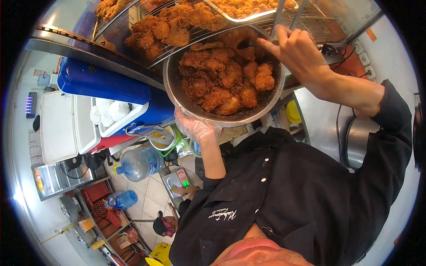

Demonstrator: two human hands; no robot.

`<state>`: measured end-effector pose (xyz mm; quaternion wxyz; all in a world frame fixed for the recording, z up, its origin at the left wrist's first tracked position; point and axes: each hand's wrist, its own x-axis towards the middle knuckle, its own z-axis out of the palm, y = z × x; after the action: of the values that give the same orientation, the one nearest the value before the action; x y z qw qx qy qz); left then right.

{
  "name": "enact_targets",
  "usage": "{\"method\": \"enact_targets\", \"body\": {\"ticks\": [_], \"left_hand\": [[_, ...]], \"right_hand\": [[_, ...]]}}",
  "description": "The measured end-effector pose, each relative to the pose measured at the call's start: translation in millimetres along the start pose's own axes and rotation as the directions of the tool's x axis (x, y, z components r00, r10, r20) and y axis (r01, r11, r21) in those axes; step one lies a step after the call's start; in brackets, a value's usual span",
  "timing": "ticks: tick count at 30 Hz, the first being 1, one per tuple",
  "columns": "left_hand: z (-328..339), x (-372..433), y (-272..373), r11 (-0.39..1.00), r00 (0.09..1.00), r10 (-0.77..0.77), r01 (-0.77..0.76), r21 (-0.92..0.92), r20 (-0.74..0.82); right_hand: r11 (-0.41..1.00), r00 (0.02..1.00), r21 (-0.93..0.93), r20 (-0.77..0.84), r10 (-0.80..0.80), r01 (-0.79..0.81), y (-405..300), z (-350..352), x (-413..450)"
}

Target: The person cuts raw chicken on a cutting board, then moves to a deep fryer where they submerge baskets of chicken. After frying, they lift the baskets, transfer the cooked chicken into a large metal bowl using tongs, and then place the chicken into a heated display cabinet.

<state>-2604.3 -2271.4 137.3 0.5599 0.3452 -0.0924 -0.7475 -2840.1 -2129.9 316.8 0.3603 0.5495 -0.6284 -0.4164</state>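
A wide metal bowl (169,86) full of breaded fried chicken pieces (229,74) is tilted against the open side of a display case. My left hand (199,128), in a clear plastic glove, supports the bowl at its lower left rim. My bare right hand (296,50) is above the bowl's upper right rim, its fingers closed around a metal utensil, perhaps tongs. The utensil's black tip (244,44) lies over a chicken piece at the back of the bowl; the hand hides much of its shaft.
Fried chicken (176,26) lies on the case's wire rack beside a metal tray (256,17) of fried pieces. At left are a blue cooler (103,79) and an open cooler with white bundles (114,111). Another person's hand (186,191) is at a scale (174,181); another person (164,224) is low down.
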Motion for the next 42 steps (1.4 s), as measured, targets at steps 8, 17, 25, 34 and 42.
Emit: {"method": "enact_targets", "body": {"ticks": [8,17,25,34,42], "left_hand": [[-19.2,14.8,-6.1,0.999,0.999,-0.009,0.011,-0.039,0.041],[-9.2,10.0,-1.2,0.998,0.998,0.027,-0.03,0.058,0.055],[7.3,-9.2,4.0,0.995,0.985,-0.084,0.076,0.061,0.153],[16.0,-21.0,4.8,0.991,0.994,-0.081,0.072,0.111,0.079],[-5.6,-10.5,-12.3,0.974,0.985,0.169,-0.172,0.145,0.036]], "right_hand": [[0.958,1.0,0.286,0.013,0.024,-0.026,-14.6,43.7,7.6],[0.856,0.979,0.475,0.111,0.173,-0.205,4.9,43.0,-21.6],[0.536,0.961,0.805,0.273,0.048,-0.255,10.1,52.6,-62.1],[-0.519,0.86,0.686,0.425,-0.283,-0.51,-29.7,23.2,-99.6],[0.027,0.855,0.855,0.517,0.043,-0.518,-54.6,-11.8,-98.3]]}}
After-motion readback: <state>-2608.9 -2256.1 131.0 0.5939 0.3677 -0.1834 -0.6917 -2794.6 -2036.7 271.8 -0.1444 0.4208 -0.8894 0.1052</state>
